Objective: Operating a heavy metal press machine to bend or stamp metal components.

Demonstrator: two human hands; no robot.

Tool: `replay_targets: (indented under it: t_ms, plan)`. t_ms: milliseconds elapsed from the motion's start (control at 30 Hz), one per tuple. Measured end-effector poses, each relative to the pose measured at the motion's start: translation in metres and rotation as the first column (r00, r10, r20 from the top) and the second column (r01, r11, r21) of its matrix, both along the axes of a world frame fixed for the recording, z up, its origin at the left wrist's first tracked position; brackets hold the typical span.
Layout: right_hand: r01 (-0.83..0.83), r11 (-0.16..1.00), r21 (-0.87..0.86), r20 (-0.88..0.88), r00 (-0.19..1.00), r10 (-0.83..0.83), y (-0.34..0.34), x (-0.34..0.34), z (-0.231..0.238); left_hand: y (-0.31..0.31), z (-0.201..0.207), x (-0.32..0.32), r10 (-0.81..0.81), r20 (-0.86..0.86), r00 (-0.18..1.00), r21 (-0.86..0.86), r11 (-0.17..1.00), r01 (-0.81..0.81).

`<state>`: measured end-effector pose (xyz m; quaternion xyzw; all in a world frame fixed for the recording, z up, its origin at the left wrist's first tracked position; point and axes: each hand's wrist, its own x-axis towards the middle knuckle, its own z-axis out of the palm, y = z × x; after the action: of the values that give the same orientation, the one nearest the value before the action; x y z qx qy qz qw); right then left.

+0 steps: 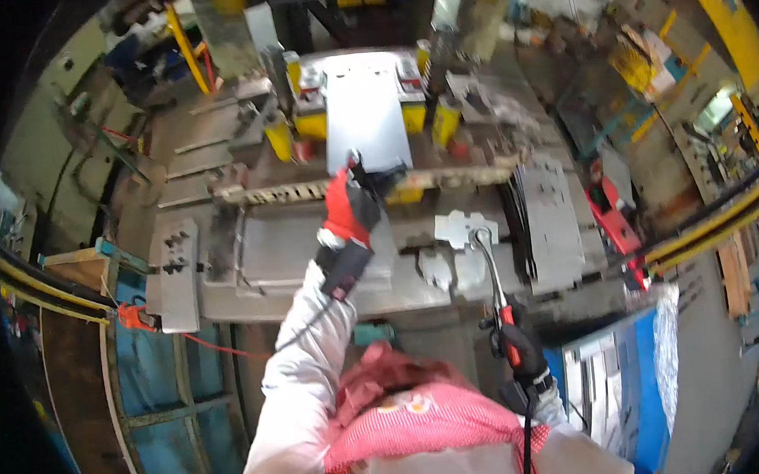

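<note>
My left hand, in a red and black glove, reaches forward to the near edge of a flat, bright metal sheet. Its thumb lies over that edge and the dark fingertips reach to the right, pinching the sheet. The sheet lies lengthwise between the yellow blocks of a press. Low on the right, my right hand, in a black glove, is wrapped round the red grip of a long metal tool with a round head. The tool's head rests against a small cut-out metal piece on the table.
Stacked metal sheets lie left of centre on the table; more plates stand at the right. A plate with dark fittings is at the left. Yellow-and-black bars flank both sides. A blue container sits low right.
</note>
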<state>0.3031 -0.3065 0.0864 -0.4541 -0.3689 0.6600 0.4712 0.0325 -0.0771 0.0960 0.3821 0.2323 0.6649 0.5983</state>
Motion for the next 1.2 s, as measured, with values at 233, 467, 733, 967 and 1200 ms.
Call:
replay_targets:
  t_ms: [233, 467, 733, 967, 1200]
  plan:
    - [0.085, 0.993, -0.088, 0.137, 0.988, -0.072, -0.021, 0.0, -0.024, 0.002, 0.016, 0.002, -0.043, 0.228, 0.973, -0.22, 0.971, 0.094]
    - [-0.053, 0.994, -0.093, 0.04, 0.998, 0.057, -0.019, 0.015, -0.042, 0.019, 0.012, 0.001, -0.06, 0.243, 0.968, -0.204, 0.973, 0.111]
    - [-0.014, 0.996, -0.086, 0.022, 1.0, 0.016, -0.021, 0.003, -0.024, 0.078, 0.009, 0.004, -0.033, 0.376, 0.926, -0.18, 0.978, 0.108]
    - [0.009, 0.998, -0.066, 0.026, 1.0, -0.007, -0.026, 0.005, -0.024, 0.102, 0.011, -0.002, -0.019, 0.498, 0.867, -0.358, 0.906, 0.225]
    - [-0.017, 0.997, -0.076, -0.045, 0.999, 0.014, -0.033, 0.01, -0.03, 0.086, 0.018, -0.008, -0.044, 0.469, 0.882, -0.277, 0.941, 0.194]
